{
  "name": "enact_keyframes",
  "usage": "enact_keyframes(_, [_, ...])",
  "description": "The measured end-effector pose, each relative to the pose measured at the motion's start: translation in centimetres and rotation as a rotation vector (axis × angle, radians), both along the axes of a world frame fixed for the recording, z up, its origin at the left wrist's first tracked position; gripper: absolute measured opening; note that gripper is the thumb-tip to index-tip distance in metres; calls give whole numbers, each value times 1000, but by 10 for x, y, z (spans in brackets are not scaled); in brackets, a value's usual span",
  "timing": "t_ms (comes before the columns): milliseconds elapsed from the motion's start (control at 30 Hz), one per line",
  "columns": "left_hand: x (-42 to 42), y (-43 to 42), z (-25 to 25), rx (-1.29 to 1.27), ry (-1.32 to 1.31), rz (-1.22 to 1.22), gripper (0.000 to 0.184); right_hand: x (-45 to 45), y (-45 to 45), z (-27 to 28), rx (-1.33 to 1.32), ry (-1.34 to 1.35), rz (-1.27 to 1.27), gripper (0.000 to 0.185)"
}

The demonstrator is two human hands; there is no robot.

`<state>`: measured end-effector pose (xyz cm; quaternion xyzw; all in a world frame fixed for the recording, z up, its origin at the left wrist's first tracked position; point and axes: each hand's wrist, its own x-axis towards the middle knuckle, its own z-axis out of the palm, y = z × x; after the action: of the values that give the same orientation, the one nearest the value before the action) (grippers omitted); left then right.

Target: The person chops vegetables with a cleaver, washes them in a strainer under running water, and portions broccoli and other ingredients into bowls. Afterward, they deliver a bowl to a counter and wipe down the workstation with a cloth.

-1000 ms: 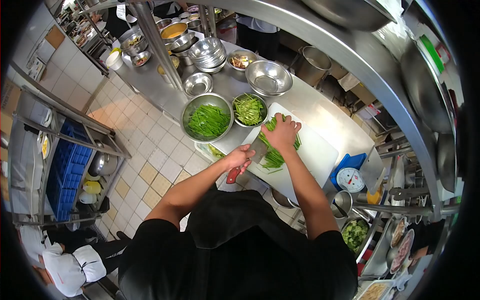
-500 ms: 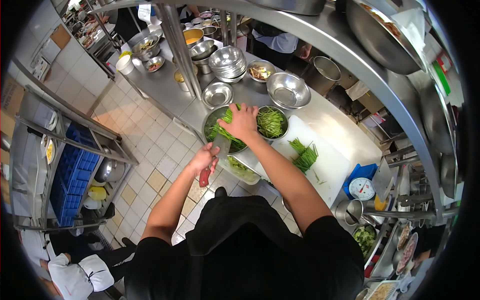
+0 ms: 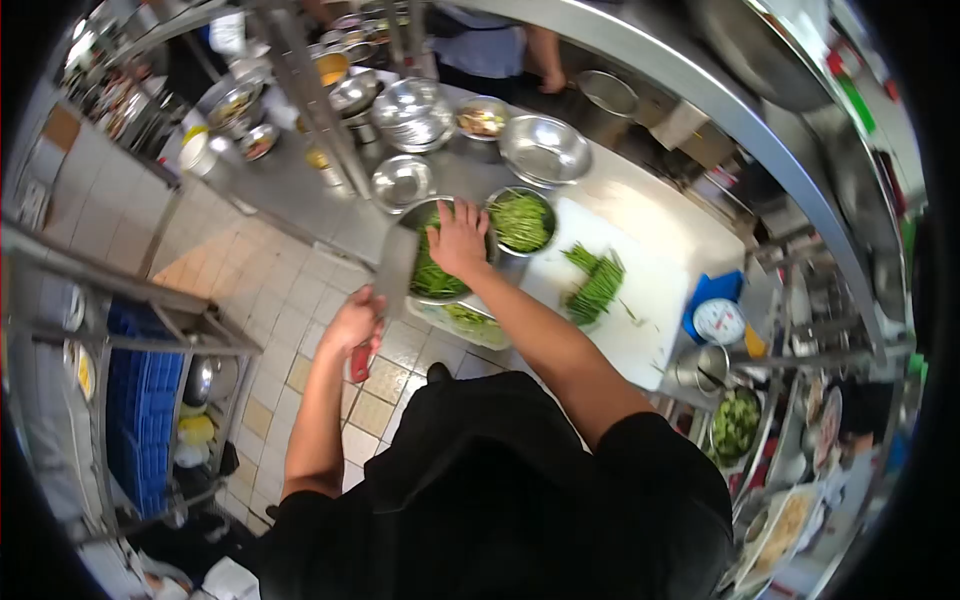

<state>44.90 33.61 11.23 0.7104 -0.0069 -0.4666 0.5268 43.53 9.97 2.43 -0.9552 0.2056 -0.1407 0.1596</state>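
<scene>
My left hand (image 3: 356, 322) is closed around a large knife with a red handle (image 3: 360, 362). Its broad grey blade (image 3: 392, 268) points up beside the left side of a metal bowl. Over that bowl (image 3: 424, 211) my right hand (image 3: 460, 241) lies with fingers stretched out and apart, touching the green stalks (image 3: 430, 277) inside. A second metal bowl with cut green stalks (image 3: 520, 221) stands right next to it. On the white cutting board (image 3: 645, 325) lies a pile of long green stalks (image 3: 597, 287), with a few loose bits nearby.
Stacked metal bowls (image 3: 412, 115) and a wide empty bowl (image 3: 546, 150) stand farther back on the steel counter. A dial scale (image 3: 718, 321) sits right of the board. Blue crates (image 3: 138, 400) fill a rack at left. Across the counter, another person's arm (image 3: 545, 58) shows.
My left hand has drawn the knife left and away from the bowl. My right hand's fingers have flattened over the stalks, which now lie down in the bowl. The view has shifted.
</scene>
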Motion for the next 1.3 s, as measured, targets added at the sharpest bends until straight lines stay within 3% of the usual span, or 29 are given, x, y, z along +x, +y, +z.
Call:
enact_keyframes(33, [-3, 5, 1, -10, -3, 58, 12, -8, -15, 0, -96, 52, -30, 64])
enact_keyframes(167, [-13, 16, -2, -127, -37, -13, 13, -68, -92, 8, 94, -195, -113, 45])
enact_keyframes(200, [-19, 14, -5, -177, 7, -105, 15, -87, -129, -13, 86, -261, -160, 40])
enact_keyframes(267, [-39, 4, -17, -132, 84, -222, 17, -141, -190, -22, 181, -215, -402, 51])
enact_keyframes(333, [-62, -11, -31, -83, 180, -344, 21, -191, -237, -17, 296, 87, -588, 69])
enact_keyframes(367, [-73, -21, -39, -58, 236, -412, 24, -210, -253, -19, 311, 190, -556, 77])
enact_keyframes(433, [-92, -39, -70, -20, 325, -482, 29, -237, -268, -30, 609, 166, -339, 81])
enact_keyframes(500, [-111, -52, -119, 5, 388, -479, 32, -250, -259, -46, 490, 197, -299, 82])
enact_keyframes(633, [-143, -93, -125, 19, 423, -614, 29, -263, -229, -56, 317, 204, -221, 88])
enact_keyframes(833, [-194, -162, -149, -92, 420, -499, 20, -271, -175, -34, 150, 179, -266, 97])
enact_keyframes(1067, [-228, -243, -162, -179, 366, -432, 16, -276, -173, -62, 64, -10, -431, 73])
enact_keyframes(1300, [-217, -240, -115, -282, 276, -517, 16, -269, -165, -7, -5, -115, -478, 67])
